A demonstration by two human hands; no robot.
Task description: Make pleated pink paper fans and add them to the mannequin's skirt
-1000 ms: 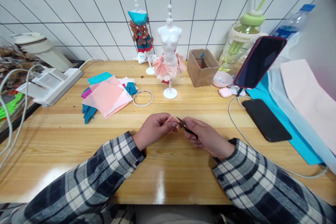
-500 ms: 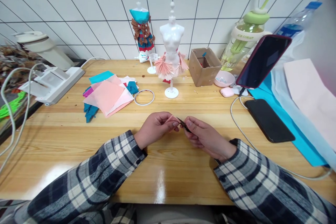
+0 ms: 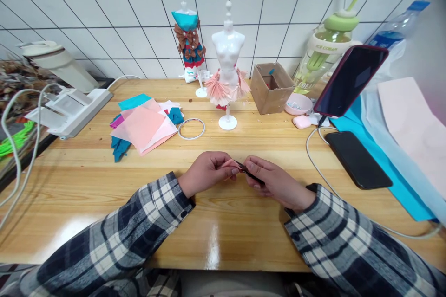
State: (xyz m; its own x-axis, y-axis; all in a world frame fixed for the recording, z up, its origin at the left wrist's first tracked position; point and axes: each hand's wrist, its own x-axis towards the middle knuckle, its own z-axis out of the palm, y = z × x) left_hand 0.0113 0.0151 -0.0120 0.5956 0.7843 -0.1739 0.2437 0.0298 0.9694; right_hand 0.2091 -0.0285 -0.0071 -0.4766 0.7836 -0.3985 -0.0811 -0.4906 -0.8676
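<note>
One peach piece of paper (image 3: 229, 164) sits pinched between the thumb and fingers of my left grip (image 3: 211, 174), its tip toward my right grip (image 3: 270, 178), which is closed around small dark scissors (image 3: 253, 177). The blades reach the paper; whether they are parted I can't tell. Wood of the table (image 3: 223, 222) shows between my sleeves, running down to the near edge, and more of it spreads ahead of my knuckles.

Beyond, on the left, lie a white ring (image 3: 191, 138) and a pile of coloured sheets (image 3: 142, 123) just beside it. On the right, a white cable (image 3: 311, 164) curves toward my sleeve, beside a flat black phone (image 3: 358, 160).

Farther ahead stands a white mannequin (image 3: 228, 46) in a peach skirt, near a cardboard box (image 3: 268, 97); behind it, a dressed figure (image 3: 188, 39), then the tiled wall (image 3: 285, 0).
</note>
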